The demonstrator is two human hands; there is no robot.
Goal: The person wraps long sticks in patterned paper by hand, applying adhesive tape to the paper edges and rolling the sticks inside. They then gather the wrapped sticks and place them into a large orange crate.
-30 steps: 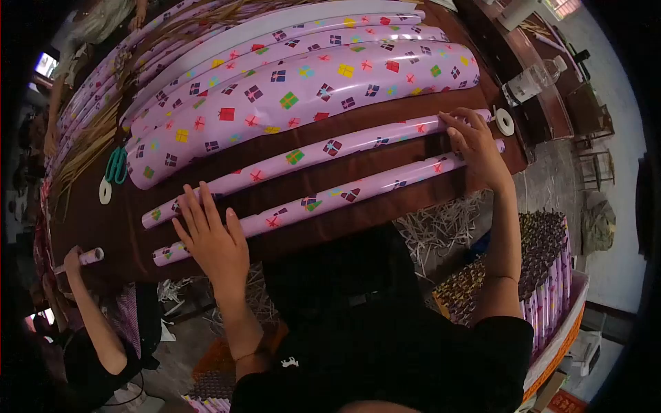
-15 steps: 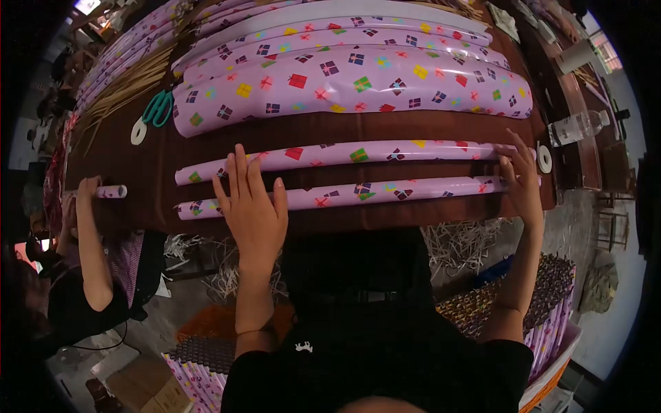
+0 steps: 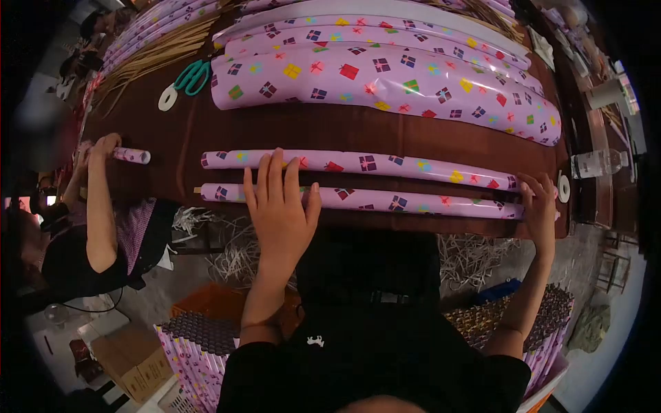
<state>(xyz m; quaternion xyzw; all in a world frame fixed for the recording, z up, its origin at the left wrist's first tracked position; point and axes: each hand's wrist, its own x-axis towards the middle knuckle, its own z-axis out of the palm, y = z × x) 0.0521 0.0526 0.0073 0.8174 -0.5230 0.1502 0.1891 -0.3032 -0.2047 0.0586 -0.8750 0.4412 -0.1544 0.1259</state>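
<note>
Two slim rolls of lilac wrapping paper printed with gift boxes lie side by side on the brown tabletop: a far roll [image 3: 392, 162] and a near roll [image 3: 372, 200]. My left hand [image 3: 281, 206] rests flat across both near their left ends, fingers stretched out. At the right ends, my right hand [image 3: 539, 196] lies over the rolls with its fingers bent slightly and apart; its contact with each roll is partly hidden. A short tan piece pokes out of the near roll's left end. Beyond them lies a wide stack of loose wrapping paper sheets [image 3: 385, 76].
Teal scissors [image 3: 193, 77] and a white tape roll [image 3: 167, 97] lie at left; another tape roll [image 3: 564, 188] and a plastic bottle [image 3: 599, 164] are at right. A co-worker's hand [image 3: 107, 146] holds a paper roll [image 3: 131, 155]. Crates of finished rolls [image 3: 200, 358] stand below.
The view has turned, shifting everything in frame. The print showing on both rolls differs, so they have turned under my hands. The tan piece at the near roll's left end now shows.
</note>
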